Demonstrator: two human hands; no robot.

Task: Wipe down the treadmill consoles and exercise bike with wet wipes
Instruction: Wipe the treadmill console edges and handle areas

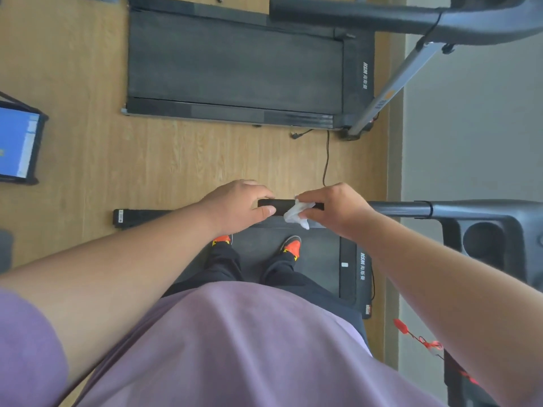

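I stand on a treadmill belt [317,259] and look straight down. Its black handrail [396,207] runs out from the console [482,239] at the right. My left hand [238,207] grips the free end of the handrail with curled fingers. My right hand [335,210] holds a crumpled white wet wipe [296,215] wrapped against the rail beside the left hand. A short bare stretch of rail shows between the two hands.
A second treadmill [235,69] lies ahead on the wooden floor [147,160], its handrail [382,16] at the top right. A black cable [326,160] trails between them. A tablet [17,142] stands at the left. A red safety cord [420,339] hangs from the console.
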